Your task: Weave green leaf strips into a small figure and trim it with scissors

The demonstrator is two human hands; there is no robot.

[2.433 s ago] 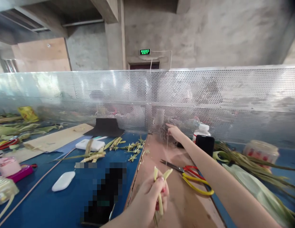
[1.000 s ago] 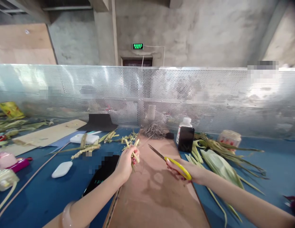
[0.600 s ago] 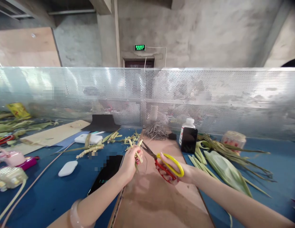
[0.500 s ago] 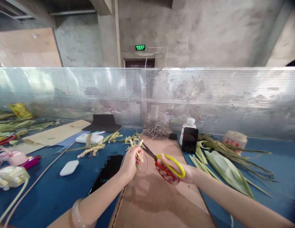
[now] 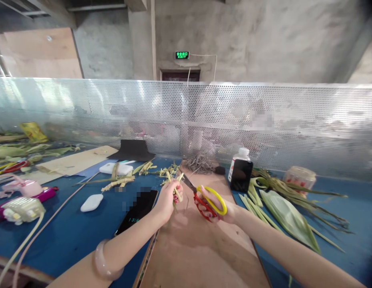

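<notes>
My left hand (image 5: 170, 197) is closed on a small bundle of pale yellow-green plant strips (image 5: 178, 193), whose ends stick out above and below the fingers. In my right hand (image 5: 214, 204) are scissors with one yellow and one red handle (image 5: 219, 199). Their dark blades point up and left, with the tips close to the strips at my left hand; whether they touch I cannot tell. Both hands are above a long brown board (image 5: 200, 244).
Left of the board lie a phone (image 5: 139, 212), a white case (image 5: 91, 203) and a white power bank (image 5: 126, 169). Grey yarn (image 5: 200, 163) is at the board's far end. To the right stand a white bottle (image 5: 243, 153), another phone (image 5: 241, 176), green husks (image 5: 289, 214) and a jar (image 5: 300, 178).
The scissors have moved slightly left, nearer my left hand, and their handles look closer together. The whole view has shifted a little. My left hand keeps its hold on the strips.
</notes>
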